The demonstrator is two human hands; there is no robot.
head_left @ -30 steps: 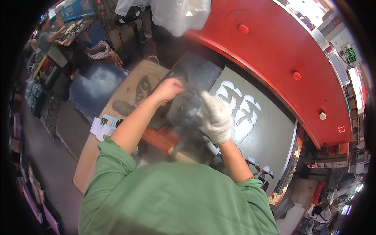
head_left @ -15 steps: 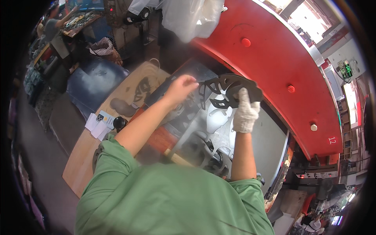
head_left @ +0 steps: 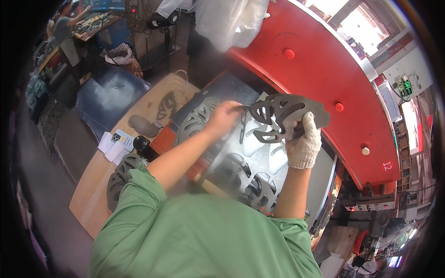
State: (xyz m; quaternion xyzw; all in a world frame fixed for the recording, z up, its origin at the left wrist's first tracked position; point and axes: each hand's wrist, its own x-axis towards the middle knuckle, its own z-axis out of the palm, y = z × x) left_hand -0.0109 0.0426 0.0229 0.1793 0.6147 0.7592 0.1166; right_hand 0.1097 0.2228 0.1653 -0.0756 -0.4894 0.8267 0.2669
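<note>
A dark grey, flexible flat piece with curved cut-out openings (head_left: 293,105) is held up between my hands above the metal plate. My right hand (head_left: 303,147), in a white knitted glove, grips its broad right end. The bare fingers of my left hand (head_left: 224,121) are closed at the tip of its narrow left strip. Beneath it, the shiny metal plate (head_left: 248,147) has shaped recesses. Similar dark cut-out pieces (head_left: 262,192) lie at the plate's near end, partly hidden by my body. More stacked grey pieces (head_left: 197,121) lie just left of the plate, partly behind my left forearm.
A red machine panel (head_left: 310,69) with round buttons curves along the far right side. On the wooden table (head_left: 88,197) at left are a phone (head_left: 121,137), papers, a black round object (head_left: 140,142) and other dark pieces. White plastic bags (head_left: 227,23) hang at the back. A person (head_left: 65,30) stands far left.
Both hands have moved toward me and slightly right with the dark cut-out piece. The piece now shows more of its openings. My left fingers remain at the strip's tip.
</note>
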